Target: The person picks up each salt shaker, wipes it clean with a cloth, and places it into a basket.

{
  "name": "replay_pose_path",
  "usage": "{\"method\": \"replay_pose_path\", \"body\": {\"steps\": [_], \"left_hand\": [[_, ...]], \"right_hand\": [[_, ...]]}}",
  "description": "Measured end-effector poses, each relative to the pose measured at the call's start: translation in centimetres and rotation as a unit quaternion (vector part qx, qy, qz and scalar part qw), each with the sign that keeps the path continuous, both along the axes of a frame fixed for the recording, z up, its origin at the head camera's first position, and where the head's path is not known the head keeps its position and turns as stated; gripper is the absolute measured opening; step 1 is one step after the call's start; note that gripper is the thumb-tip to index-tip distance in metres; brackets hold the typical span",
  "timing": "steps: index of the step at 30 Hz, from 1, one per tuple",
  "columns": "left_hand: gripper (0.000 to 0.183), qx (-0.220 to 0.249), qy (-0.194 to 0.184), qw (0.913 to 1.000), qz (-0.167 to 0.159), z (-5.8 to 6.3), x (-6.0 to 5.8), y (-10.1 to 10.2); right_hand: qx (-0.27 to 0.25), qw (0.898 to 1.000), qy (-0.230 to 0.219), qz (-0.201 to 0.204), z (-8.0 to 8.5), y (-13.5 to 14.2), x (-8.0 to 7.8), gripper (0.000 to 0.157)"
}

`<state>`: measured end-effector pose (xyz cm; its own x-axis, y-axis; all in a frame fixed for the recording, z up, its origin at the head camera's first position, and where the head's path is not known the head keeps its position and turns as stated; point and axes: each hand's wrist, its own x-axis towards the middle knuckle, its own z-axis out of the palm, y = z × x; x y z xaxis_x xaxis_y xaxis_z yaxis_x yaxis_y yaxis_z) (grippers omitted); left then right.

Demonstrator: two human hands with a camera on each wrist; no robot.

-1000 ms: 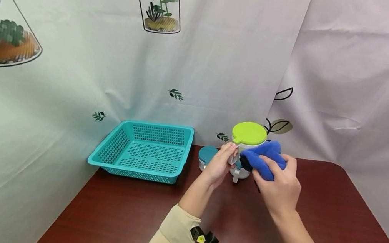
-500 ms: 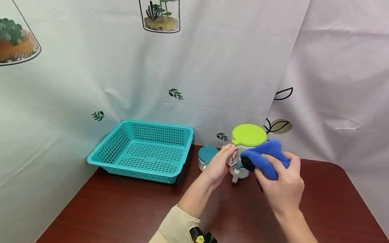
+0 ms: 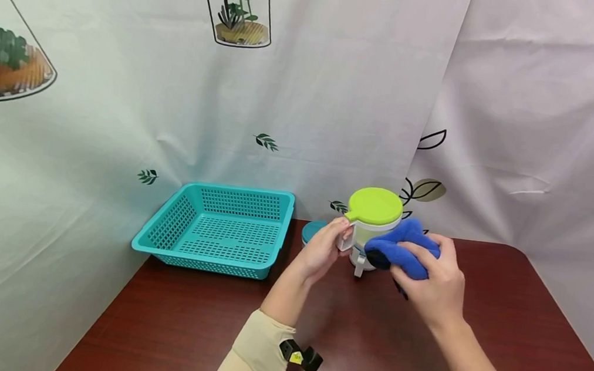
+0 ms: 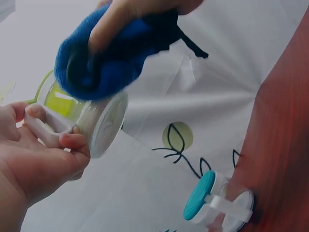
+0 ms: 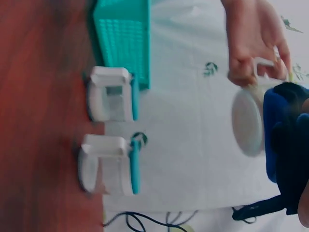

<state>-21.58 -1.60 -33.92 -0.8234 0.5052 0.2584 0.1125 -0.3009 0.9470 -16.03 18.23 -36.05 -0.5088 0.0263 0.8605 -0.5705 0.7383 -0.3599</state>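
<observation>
Held up over the table is a clear seasoning jar with a lime-green lid [image 3: 376,206]. My left hand [image 3: 318,249] grips its white handle [image 4: 44,129], thumb and fingers around it. My right hand [image 3: 434,280] clutches a bunched blue cloth [image 3: 407,249] with black patches against the jar's side. In the left wrist view that cloth [image 4: 99,63] covers part of the jar's wall, and the jar is tilted with its base [image 4: 110,123] facing right. A black strap [image 5: 258,208] dangles from the cloth in the right wrist view.
Two smaller clear jars with teal lids and white handles, one nearer jar [image 5: 108,164] and one farther jar [image 5: 112,94], stand on the dark red table [image 3: 200,324]. A turquoise perforated basket [image 3: 208,269] sits at the back left. Behind hangs a white printed curtain [image 3: 315,93].
The left hand and the green-lidded jar have shifted slightly left. The right hand has moved a little down and right with the blue cloth, still against the jar.
</observation>
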Motion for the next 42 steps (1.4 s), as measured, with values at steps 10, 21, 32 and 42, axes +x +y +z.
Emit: {"method": "replay_pose_path", "body": {"steps": [10, 21, 32, 42], "left_hand": [[0.026, 0.025, 0.000, 0.9994, -0.022, -0.1, -0.2, -1.1], [0.027, -0.016, -0.028, 0.9994, -0.011, -1.4, -1.0, -2.2], [0.027, 0.034, -0.026, 0.9991, -0.003, -1.8, -1.9, -3.5], [0.029, 0.013, -0.033, 0.9989, 0.030, -2.5, -2.4, -3.8]], "right_hand": [[0.008, 0.998, -0.018, 0.062, 0.2, 0.9, -0.2, 0.031], [-0.004, 0.993, -0.059, 0.104, 0.0, 1.6, -1.7, 0.037], [-0.013, 0.976, -0.128, 0.177, -0.7, 1.4, -3.9, 0.032], [-0.051, 0.964, -0.186, 0.182, -0.5, 1.5, -5.4, 0.028]]}}
